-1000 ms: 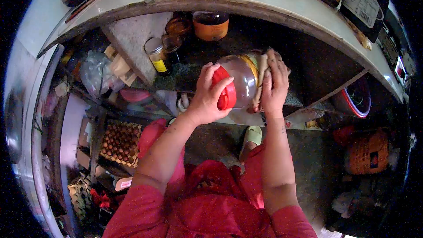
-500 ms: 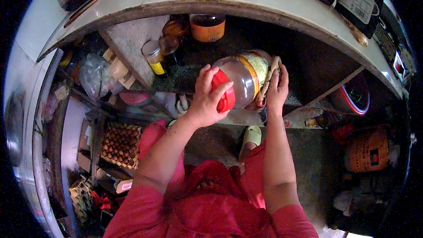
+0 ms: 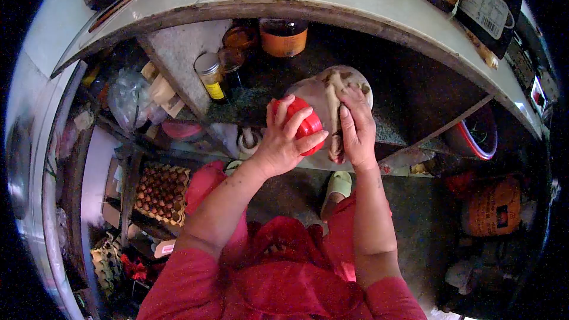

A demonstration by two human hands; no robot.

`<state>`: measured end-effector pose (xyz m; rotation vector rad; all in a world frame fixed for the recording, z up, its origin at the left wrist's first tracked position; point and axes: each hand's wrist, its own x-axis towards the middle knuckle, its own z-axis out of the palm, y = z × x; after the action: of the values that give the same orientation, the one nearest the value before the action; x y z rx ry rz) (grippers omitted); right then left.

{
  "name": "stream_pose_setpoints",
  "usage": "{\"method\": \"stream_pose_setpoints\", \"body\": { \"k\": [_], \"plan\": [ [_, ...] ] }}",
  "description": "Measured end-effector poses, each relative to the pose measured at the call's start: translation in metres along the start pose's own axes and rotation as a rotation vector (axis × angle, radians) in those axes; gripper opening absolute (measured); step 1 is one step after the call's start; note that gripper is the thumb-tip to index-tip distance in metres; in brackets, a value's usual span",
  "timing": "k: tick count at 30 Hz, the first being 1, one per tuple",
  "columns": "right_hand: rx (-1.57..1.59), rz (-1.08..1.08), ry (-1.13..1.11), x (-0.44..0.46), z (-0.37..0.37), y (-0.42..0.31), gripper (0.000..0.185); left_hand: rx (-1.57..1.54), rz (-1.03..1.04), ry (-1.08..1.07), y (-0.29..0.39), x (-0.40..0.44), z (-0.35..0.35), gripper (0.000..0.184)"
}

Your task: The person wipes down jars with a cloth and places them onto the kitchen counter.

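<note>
A clear plastic jar (image 3: 311, 89) lies tilted in front of the open shelf, its red lid (image 3: 311, 123) pointing toward me and to the left. My left hand (image 3: 283, 145) is closed over the lid, fingers spread around its rim. Against the jar's side, my right hand (image 3: 359, 133) presses a folded, stained beige cloth (image 3: 333, 104), fingers together on it. The cloth covers part of the jar, and no label shows on it now. What is inside the jar cannot be made out.
On the shelf stand a silver-capped jar (image 3: 208, 71) and an orange-labelled jar (image 3: 283, 38). The worktop edge (image 3: 296, 5) curves above. A tray of eggs (image 3: 160, 192) is at lower left, a basin (image 3: 477, 133) at right, and an orange-brown container (image 3: 495, 207) below it.
The jar has turned, so its yellow label no longer shows. My right hand and the cloth have moved left across its side. My left hand stays on the lid.
</note>
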<state>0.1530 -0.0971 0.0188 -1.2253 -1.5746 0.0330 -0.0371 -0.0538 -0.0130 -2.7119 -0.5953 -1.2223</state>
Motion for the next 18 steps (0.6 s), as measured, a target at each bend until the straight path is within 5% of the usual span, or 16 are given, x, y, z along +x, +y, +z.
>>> {"method": "stream_pose_setpoints", "body": {
  "k": [10,14,18],
  "plan": [
    [0.025,-0.182,-0.230,0.008,-0.017,-0.010,0.026,0.080,0.123,0.064,0.010,-0.012,0.014,0.046],
    [-0.194,-0.039,-0.030,0.008,-0.019,0.015,0.027,0.124,0.142,-0.013,0.017,-0.013,0.011,0.049],
    [0.088,0.143,0.108,0.008,-0.017,0.050,0.029,0.139,0.148,-0.074,0.020,-0.012,0.006,0.057]
  ]
}}
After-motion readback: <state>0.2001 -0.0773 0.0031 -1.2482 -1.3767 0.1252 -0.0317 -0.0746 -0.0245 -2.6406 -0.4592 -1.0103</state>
